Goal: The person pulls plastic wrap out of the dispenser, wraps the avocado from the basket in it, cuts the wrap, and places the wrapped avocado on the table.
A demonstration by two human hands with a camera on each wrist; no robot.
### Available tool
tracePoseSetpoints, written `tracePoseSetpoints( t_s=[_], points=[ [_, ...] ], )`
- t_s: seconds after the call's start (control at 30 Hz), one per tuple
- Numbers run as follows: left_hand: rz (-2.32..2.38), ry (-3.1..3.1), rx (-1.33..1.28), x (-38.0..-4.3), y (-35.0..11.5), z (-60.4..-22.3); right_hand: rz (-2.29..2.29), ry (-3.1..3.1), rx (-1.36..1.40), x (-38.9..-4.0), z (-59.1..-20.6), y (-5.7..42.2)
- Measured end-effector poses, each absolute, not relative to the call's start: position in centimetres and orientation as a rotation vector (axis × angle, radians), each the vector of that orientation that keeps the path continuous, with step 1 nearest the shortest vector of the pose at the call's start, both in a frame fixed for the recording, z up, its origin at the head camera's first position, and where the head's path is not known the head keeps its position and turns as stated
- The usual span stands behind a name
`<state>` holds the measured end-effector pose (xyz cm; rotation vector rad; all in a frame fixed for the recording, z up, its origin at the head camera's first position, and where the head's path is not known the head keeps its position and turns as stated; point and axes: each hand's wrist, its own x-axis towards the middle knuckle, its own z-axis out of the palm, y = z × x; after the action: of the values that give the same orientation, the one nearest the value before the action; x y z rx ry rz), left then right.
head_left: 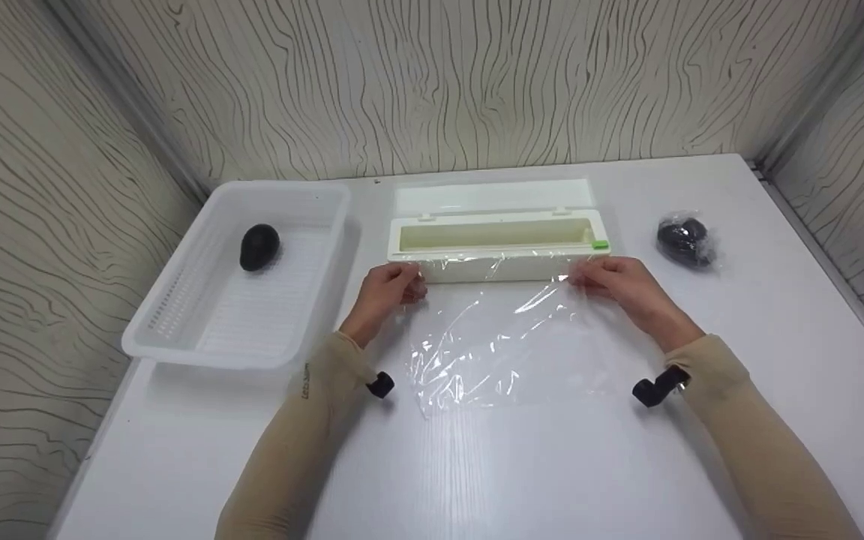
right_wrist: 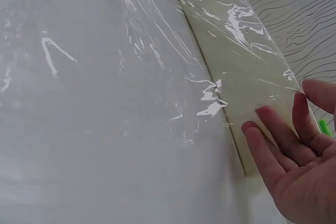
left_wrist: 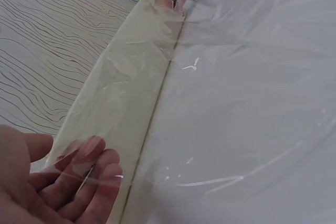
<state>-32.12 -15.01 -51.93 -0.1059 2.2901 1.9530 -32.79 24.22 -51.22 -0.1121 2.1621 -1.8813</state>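
Observation:
A sheet of clear cling film (head_left: 469, 360) runs from the front of a cream dispenser box (head_left: 409, 256) toward the near side of the table. At the film's far left corner, the left hand (head_left: 385, 291) holds its edge, fingers behind the film and thumb on the near side of the box. The right hand (right_wrist: 294, 150) pinches the far right corner between thumb and index finger, its other fingers showing under the film. Both hands are right at the box front. The box's lid (head_left: 492, 196) is tipped back, and a green slider (head_left: 600, 244) sits at the right end of its rim.
A white plastic basket (head_left: 139, 341) stands at the left, with a dark, avocado-like fruit (head_left: 259, 247) inside. Toward the right lies a dark bundle wrapped in film (head_left: 683, 240). Wood-patterned walls (head_left: 477, 82) enclose the white table (head_left: 477, 480) at the back and sides.

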Motion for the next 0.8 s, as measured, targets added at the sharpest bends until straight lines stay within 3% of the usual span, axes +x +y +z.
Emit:
tracePoseSetpoints(
  t_s=[0.4, 0.8],
  points=[
    [1.979, 2.232, -0.046, -32.1, -15.2, -51.9, -1.908, 2.017, -0.069, -32.4, -51.5, 23.8],
    [2.017, 2.186, 0.044, -32.4, -14.9, -52.2, -1.817, 2.291, -0.182, -33.2, -50.6, 22.5]
  ],
)
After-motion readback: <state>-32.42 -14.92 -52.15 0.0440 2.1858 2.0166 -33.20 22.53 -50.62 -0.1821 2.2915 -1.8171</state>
